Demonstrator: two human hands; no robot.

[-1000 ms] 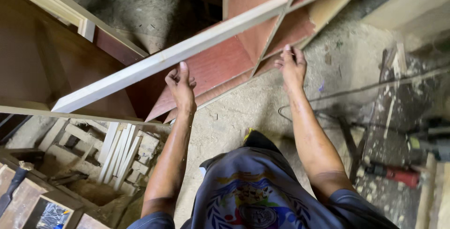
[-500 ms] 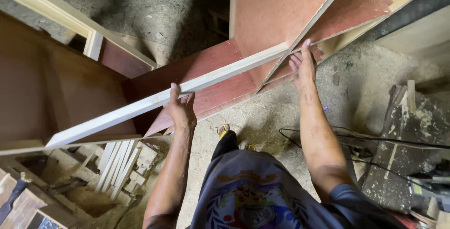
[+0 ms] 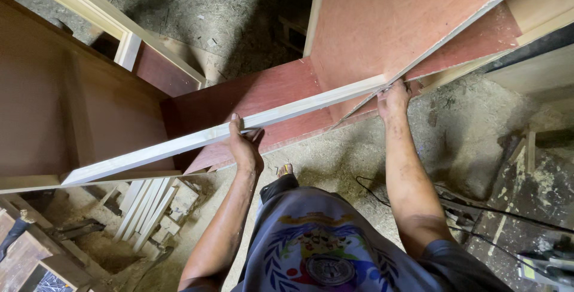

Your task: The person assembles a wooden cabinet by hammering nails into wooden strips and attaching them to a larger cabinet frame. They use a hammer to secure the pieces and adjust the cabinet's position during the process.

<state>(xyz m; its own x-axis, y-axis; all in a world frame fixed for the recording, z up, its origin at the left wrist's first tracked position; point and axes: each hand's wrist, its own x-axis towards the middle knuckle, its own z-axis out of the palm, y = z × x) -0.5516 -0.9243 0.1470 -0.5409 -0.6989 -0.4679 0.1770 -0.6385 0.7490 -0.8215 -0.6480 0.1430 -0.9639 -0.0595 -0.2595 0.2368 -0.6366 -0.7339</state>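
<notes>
A long pale wooden batten [image 3: 179,145] runs from lower left up to the right across a reddish-brown plywood cabinet frame [image 3: 382,23]. My left hand [image 3: 244,146] grips the batten near its middle, fingers wrapped over the top. My right hand [image 3: 393,97] holds its right end where it meets the edge of a plywood panel. The batten's far right end is hidden behind my right hand and the panel edge.
A brown cabinet carcass [image 3: 54,112] with a pale frame stands at the left. A bundle of short pale strips [image 3: 146,208] lies on the sawdust floor below it. A black cable [image 3: 382,199] and a power tool [image 3: 547,265] lie at the right.
The batten and both hands have come lower and closer in the view as the head moved. My left hand has slid to a firmer wrap over the batten.
</notes>
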